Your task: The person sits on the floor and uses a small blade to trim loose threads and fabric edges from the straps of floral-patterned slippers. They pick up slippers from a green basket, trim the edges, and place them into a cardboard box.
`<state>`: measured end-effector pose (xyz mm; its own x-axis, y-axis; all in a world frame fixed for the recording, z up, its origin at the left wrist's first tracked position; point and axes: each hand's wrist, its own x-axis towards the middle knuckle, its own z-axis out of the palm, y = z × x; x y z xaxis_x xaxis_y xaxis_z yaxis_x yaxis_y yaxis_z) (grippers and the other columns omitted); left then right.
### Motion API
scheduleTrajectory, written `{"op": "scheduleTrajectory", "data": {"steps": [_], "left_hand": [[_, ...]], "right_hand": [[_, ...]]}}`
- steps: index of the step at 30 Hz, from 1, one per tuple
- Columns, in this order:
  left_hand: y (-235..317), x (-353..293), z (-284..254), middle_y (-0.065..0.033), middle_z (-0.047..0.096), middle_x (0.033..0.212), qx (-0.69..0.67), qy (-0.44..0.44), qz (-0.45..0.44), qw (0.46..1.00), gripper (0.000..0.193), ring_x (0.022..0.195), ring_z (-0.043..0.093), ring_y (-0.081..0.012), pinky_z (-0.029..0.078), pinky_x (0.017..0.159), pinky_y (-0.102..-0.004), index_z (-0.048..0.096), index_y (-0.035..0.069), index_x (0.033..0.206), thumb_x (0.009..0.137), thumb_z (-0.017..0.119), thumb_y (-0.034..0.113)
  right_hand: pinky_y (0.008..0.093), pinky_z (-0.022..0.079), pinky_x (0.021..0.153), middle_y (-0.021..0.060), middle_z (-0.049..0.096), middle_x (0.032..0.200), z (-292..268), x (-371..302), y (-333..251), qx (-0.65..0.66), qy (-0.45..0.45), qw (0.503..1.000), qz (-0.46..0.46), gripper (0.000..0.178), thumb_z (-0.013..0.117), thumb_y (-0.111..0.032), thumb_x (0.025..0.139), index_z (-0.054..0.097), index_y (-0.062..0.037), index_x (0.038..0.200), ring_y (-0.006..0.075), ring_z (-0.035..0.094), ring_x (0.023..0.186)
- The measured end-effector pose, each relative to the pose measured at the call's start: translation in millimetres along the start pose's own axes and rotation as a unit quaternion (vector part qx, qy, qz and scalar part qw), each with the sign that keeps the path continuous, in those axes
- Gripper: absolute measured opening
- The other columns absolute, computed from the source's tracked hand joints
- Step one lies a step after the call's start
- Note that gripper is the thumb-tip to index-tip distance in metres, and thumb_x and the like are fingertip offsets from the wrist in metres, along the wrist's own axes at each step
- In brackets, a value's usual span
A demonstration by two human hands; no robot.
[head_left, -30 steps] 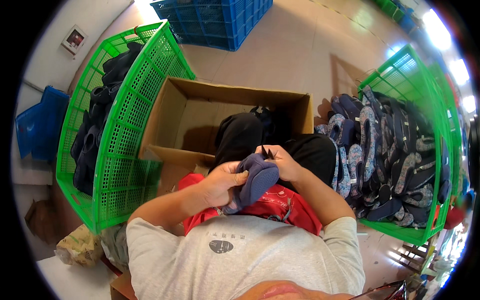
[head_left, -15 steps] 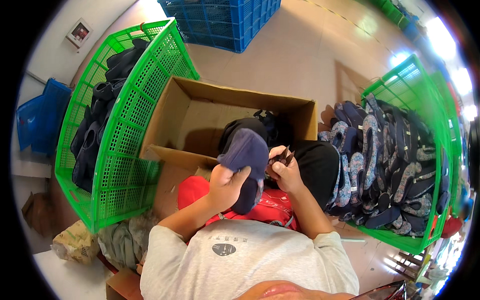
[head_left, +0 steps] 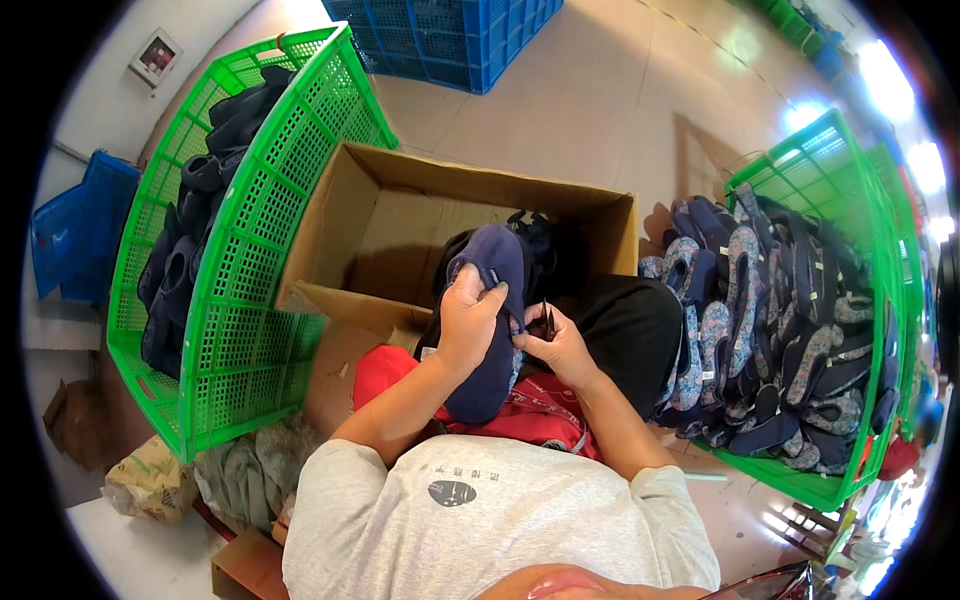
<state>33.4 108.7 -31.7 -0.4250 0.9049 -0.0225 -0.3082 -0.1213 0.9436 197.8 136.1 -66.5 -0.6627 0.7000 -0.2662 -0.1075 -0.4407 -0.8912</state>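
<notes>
A navy slipper [head_left: 497, 250] with floral patches along its side lies lengthwise over my lap, toe pointing away from me. My left hand [head_left: 470, 320] grips it, with the thumb and fingers at its opening. My right hand [head_left: 562, 350] is closed round small dark thread snips [head_left: 547, 318], whose pointed blades stick up. The thumb and fingertip of that hand meet the slipper's right edge. Beneath the slipper, a red cloth [head_left: 380, 375] covers part of my lap.
An open cardboard box [head_left: 330, 225] stands in front of me, with dark items inside. At left, a green crate [head_left: 255, 240] holds dark slippers; at right, another green crate [head_left: 815, 160] is heaped with floral and navy ones. A blue crate [head_left: 420, 45] sits farther off.
The slipper has turned and flattened, its toe now pointing away. My right hand has moved slightly left and down, with its fingertips now at the slipper's edge.
</notes>
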Motion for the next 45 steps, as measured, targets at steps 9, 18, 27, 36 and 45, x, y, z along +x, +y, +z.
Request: {"op": "scheduleTrajectory", "data": {"steps": [9, 18, 27, 36, 45], "left_hand": [[3.6, -14.1, -10.9, -0.0067, 0.063, 0.080, 0.213, -0.023, 0.035, 0.976, 0.012, 0.073, 0.058, -0.0109, 0.049, 0.068, -0.0271, 0.060, -0.003, 0.098, 0.088, 0.065, 0.000], [36.3, 5.5, -49.0, -0.0075, 0.061, 0.105, 0.443, -0.001, 0.200, 0.874, 0.026, 0.079, 0.063, -0.0175, 0.051, 0.066, -0.0274, 0.066, 0.001, 0.100, 0.077, 0.073, -0.007], [16.5, 0.1, -84.4, -0.0050, 0.046, 0.075, 0.390, 0.037, 0.130, 0.911, 0.025, 0.061, 0.045, -0.0140, 0.041, 0.056, -0.0264, 0.051, 0.004, 0.079, 0.071, 0.068, -0.012], [-3.0, -2.7, -81.1, 0.0044, 0.040, 0.077, 0.251, 0.239, 0.168, 0.923, 0.026, 0.066, 0.036, -0.0062, 0.035, 0.060, -0.0220, 0.045, 0.008, 0.083, 0.085, 0.067, -0.006], [-11.6, -33.7, -97.1, 0.0021, 0.053, 0.084, 0.166, 0.229, 0.049, 0.958, 0.021, 0.076, 0.050, -0.0046, 0.042, 0.069, -0.0196, 0.048, 0.007, 0.093, 0.091, 0.069, 0.002]], "right_hand": [[0.0223, 0.046, 0.067, -0.0011, 0.058, 0.083, 4.8, 2.1, 24.4, -0.103, 0.060, 0.991, -0.058, 0.018, 0.071, -0.002, 0.088, 0.055, -0.0037, 0.096, 0.0052, 0.054, 0.073], [0.0218, 0.045, 0.065, -0.0008, 0.057, 0.079, 10.5, -0.7, 25.0, -0.156, 0.079, 0.982, -0.066, 0.014, 0.068, -0.003, 0.090, 0.054, -0.0039, 0.094, 0.0048, 0.053, 0.072], [0.0244, 0.036, 0.057, -0.0032, 0.044, 0.069, 8.0, -0.1, 43.1, -0.204, 0.136, 0.964, -0.106, 0.021, 0.069, -0.004, 0.083, 0.048, -0.0053, 0.081, 0.0058, 0.040, 0.064], [0.0214, 0.046, 0.081, -0.0016, 0.060, 0.100, 7.1, -5.5, 9.6, 0.046, 0.075, 0.995, 0.053, 0.040, 0.074, -0.021, 0.091, 0.055, -0.0035, 0.121, 0.0056, 0.055, 0.089], [0.0273, 0.049, 0.092, 0.0051, 0.062, 0.114, -9.9, -31.4, 23.5, 0.045, 0.035, 0.998, 0.023, 0.047, 0.078, -0.018, 0.088, 0.052, -0.0030, 0.124, 0.0102, 0.059, 0.103]]}}
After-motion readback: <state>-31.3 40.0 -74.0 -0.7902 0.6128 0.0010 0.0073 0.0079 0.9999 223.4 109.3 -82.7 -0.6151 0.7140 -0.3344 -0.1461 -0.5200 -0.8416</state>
